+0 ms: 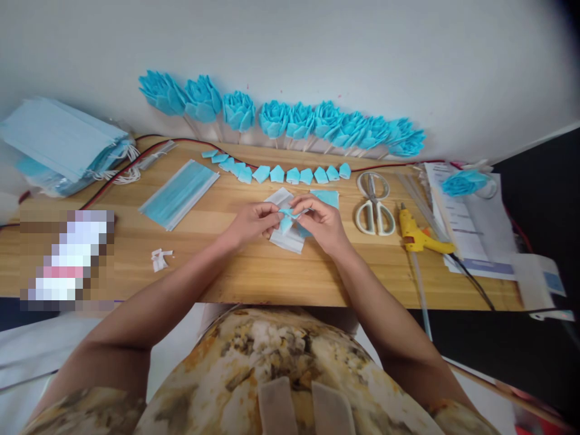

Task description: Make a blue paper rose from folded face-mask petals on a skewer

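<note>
My left hand (252, 222) and my right hand (321, 220) meet over the middle of the wooden table (272, 275). Both pinch a small blue folded piece of mask fabric (287, 217) between their fingertips. Under the hands lie white and blue cut mask pieces (290, 240). A blue square piece (327, 197) lies just behind my right hand. A row of several folded blue petals (290, 174) runs along the table beyond the hands.
Several finished blue fabric roses (290, 118) lean against the wall. A flat face mask (179, 193) and a stack of masks (58, 145) are at the left. White scissors (374, 208), a yellow glue gun (419, 237) and papers (471, 223) lie at the right.
</note>
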A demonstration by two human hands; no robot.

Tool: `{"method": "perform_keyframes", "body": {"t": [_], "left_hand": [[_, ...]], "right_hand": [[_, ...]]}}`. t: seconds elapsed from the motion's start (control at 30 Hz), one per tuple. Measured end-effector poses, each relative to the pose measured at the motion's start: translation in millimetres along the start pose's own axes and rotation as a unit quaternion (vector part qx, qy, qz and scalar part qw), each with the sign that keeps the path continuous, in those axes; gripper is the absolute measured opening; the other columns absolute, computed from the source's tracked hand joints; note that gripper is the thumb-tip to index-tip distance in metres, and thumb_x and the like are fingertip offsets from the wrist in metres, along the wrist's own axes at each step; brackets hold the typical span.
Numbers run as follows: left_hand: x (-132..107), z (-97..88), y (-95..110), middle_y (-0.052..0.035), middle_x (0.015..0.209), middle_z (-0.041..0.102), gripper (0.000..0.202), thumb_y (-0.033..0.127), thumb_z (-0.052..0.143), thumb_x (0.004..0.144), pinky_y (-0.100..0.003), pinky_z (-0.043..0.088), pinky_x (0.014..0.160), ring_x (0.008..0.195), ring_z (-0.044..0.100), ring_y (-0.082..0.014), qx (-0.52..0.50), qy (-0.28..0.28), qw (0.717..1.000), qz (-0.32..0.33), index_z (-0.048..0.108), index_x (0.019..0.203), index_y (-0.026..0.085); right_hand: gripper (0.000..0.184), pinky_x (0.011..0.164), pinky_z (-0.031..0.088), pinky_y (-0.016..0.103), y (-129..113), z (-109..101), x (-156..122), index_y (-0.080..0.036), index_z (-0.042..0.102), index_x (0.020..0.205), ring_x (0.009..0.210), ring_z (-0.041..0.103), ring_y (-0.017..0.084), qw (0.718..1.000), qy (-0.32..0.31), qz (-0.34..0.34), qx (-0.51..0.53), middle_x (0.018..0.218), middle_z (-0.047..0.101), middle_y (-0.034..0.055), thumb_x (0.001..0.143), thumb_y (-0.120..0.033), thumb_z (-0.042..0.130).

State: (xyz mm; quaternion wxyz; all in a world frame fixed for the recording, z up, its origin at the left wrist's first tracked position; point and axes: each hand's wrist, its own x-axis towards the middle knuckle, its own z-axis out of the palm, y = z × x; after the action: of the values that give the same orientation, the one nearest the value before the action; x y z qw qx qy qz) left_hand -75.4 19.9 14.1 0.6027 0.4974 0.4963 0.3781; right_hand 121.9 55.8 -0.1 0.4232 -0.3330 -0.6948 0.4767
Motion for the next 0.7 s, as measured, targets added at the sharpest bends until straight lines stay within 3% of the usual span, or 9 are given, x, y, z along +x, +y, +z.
{"method": "perform_keyframes", "body": {"t": [0.7], "left_hand": [[0.8, 0.6, 0.3, 0.0026, 0.057, 0.057, 0.046, 0.059, 0.075, 0.074, -0.02, 0.039, 0.052, 0.051, 0.049, -0.0073, -0.017, -0.008, 1.0, 0.015, 0.06, 0.068, 0.017]], "right_hand": [[0.006, 0.078, 0.05, 0.03, -2.0, 1.1, -0.2, -0.023, 0.069, 0.079, 0.096, 0.068, 0.018, 0.999, -0.015, 0.021, 0.025, 0.1, 0.074, 0.0029, 0.078, -0.019, 0.064]]}}
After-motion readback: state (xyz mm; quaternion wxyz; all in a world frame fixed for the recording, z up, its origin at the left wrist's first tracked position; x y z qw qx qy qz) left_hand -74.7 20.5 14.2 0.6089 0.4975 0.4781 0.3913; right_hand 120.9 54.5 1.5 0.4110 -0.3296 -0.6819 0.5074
